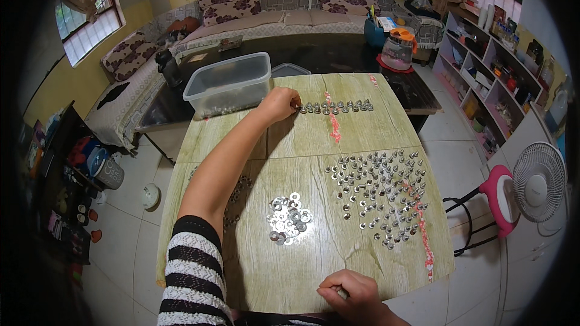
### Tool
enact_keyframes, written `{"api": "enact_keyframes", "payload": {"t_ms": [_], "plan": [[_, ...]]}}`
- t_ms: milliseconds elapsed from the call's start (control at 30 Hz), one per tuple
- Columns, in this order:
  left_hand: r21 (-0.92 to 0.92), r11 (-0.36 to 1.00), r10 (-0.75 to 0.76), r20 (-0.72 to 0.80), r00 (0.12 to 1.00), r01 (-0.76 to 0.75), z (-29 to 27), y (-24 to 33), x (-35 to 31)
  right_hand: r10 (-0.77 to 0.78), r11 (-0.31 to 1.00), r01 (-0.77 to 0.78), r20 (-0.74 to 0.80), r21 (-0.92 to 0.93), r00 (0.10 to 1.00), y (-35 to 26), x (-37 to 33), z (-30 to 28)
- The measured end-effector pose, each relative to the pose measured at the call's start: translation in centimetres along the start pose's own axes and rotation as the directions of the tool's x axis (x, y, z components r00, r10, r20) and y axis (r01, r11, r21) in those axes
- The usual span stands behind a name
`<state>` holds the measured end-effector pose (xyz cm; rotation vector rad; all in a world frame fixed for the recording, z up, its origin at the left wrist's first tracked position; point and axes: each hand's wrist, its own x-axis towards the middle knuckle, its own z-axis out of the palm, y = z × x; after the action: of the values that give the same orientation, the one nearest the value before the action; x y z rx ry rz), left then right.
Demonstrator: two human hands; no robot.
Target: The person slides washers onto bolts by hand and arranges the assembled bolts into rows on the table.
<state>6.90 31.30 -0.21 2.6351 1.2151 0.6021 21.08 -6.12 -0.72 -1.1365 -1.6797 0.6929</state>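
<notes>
My left hand (pixel 281 105) reaches to the far side of the table, fingertips pinched at the left end of a row of small metal screws with washers (pixel 341 107). Whatever lies between those fingertips is mostly hidden. Close to the near table edge, my right hand (pixel 350 293) is curled closed; a small greyish bit shows in it, too little to name. Between the hands lies a heap of flat washers (pixel 289 220). To its right, many loose screws (pixel 380 190) stand spread out on their heads. More small metal parts (pixel 241 190) are partly covered by my left forearm.
A clear plastic tub (pixel 229 84) with metal bits in it stands at the table's far left. Behind, a dark low table (pixel 320 51) carries a glass jug (pixel 399 48) with an orange lid and a dark bottle (pixel 168 67). A white fan (pixel 538 187) stands at right.
</notes>
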Motion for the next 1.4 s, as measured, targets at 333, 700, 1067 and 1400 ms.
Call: {"api": "enact_keyframes", "payload": {"t_ms": [333, 700, 1067, 1400], "plan": [[0.021, 0.999, -0.046, -0.034, 0.998, 0.047, -1.2, 0.7, -1.2, 0.047, 0.999, -0.048, 0.044, 0.011, 0.998, 0.2, -0.4, 0.0], [-0.115, 0.993, -0.021, 0.088, 0.996, 0.031, -5.0, 5.8, -9.3, 0.054, 0.993, -0.059, 0.049, 0.101, 0.997, 1.0, -0.6, 0.1], [-0.267, 0.963, 0.097, 0.189, 0.977, -0.044, -6.5, 13.0, -21.0, 0.029, 0.975, -0.061, -0.151, -0.215, 0.988, 0.6, -2.2, -2.6], [-0.296, 0.954, -0.015, 0.131, 0.991, 0.054, -7.6, 12.3, -25.2, 0.075, 0.840, -0.307, -0.464, -0.448, 0.883, 3.0, -1.4, -5.3]]}}
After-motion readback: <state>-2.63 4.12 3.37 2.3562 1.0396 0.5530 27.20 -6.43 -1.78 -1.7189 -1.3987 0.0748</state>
